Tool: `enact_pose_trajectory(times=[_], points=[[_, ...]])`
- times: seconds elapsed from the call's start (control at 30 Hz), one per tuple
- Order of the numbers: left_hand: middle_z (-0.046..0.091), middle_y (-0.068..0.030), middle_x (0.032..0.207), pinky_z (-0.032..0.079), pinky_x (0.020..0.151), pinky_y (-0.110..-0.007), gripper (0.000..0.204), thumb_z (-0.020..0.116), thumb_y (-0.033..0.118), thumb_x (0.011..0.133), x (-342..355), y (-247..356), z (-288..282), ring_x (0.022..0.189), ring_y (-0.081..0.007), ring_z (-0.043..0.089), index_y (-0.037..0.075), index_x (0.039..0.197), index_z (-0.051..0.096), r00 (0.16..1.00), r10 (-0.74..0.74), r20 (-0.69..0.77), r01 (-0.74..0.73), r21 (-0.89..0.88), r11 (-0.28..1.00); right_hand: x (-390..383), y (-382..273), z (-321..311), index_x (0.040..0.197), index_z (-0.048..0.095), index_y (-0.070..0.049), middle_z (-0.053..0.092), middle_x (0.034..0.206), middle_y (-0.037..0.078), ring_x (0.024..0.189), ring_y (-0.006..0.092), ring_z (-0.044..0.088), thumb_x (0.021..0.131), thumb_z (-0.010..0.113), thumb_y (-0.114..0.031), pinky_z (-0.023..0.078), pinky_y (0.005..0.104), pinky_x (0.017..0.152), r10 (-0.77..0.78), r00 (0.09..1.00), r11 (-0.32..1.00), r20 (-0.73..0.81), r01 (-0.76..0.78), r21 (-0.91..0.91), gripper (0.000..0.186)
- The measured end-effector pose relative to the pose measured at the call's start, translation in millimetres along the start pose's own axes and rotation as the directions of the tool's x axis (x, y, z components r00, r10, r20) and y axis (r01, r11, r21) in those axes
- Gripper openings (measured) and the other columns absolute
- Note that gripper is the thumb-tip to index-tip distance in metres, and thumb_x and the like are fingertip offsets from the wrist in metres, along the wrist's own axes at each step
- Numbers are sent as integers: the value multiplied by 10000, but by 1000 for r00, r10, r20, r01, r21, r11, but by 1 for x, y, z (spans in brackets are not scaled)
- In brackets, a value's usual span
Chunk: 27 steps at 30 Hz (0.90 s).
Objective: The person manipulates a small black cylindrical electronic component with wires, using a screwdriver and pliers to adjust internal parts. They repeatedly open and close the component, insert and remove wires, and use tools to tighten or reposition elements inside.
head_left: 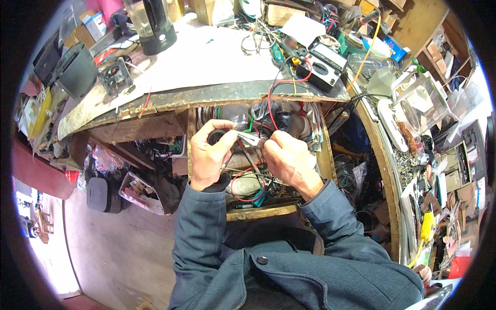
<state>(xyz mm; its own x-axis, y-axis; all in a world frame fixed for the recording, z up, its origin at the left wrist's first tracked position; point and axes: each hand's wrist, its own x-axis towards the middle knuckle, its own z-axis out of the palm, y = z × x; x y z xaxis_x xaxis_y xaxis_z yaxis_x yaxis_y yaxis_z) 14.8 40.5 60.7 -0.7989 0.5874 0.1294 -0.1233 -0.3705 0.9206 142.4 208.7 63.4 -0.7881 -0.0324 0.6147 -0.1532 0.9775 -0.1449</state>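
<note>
Above an open, cluttered drawer [268, 211], my two hands meet. The right hand [290, 159] is closed around a pair of pliers [251, 138], whose metal jaws point left. Thumb and forefinger of my left hand [211, 155] are pinched together at the jaw tips; what lies between them is too small to make out. A red wire [269, 106] runs from the black-and-white multimeter [321, 66] on the bench down behind the right hand. More red wire [233, 190] loops over the drawer's contents below the pliers.
The bench top [227, 57] carries a blender jug [150, 26], a small black device [116, 76] and a green-handled tool [278, 54]. A dark speaker-like box [98, 194] and an open carton [144, 193] stand on the floor at left. Cluttered side shelf [408, 170] at right.
</note>
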Motion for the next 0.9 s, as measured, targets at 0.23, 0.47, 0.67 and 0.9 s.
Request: enact_pose_trajectory(times=[0.23,0.47,0.67,0.9], points=[[572,24,713,320,464,-209,140,682,58,919,1,-3,0,518,-21,396,20,1053,673,998,-5,-65,6,27,1000,-2,-3,0,788,502,-67,469,778,98,702,287,563,734,700,-49,479,401,590,52,996,999,69,-53,12,206],[616,-27,876,361,460,-207,184,642,132,971,9,-6,-15,570,-63,432,-6,1093,659,991,-118,59,131,-552,824,0,-5,-2,843,584,-50,571,825,126,735,359,638,831,699,-183,507,451,627,223,947,970,231,-240,45,177],[561,-47,924,357,444,-225,237,554,193,1055,13,-15,-28,582,-89,396,-6,1174,600,961,-165,220,275,-775,569,-14,12,15,892,614,-11,643,807,206,779,413,660,898,632,-310,507,506,688,412,813,910,411,-390,-142,300],[562,-35,873,347,437,-214,280,562,257,1060,9,-13,-26,561,-81,388,-8,1124,629,960,-188,205,278,-748,603,-11,6,7,831,643,-11,683,716,211,699,431,681,896,635,-349,540,521,705,383,745,924,546,-308,-227,344]])
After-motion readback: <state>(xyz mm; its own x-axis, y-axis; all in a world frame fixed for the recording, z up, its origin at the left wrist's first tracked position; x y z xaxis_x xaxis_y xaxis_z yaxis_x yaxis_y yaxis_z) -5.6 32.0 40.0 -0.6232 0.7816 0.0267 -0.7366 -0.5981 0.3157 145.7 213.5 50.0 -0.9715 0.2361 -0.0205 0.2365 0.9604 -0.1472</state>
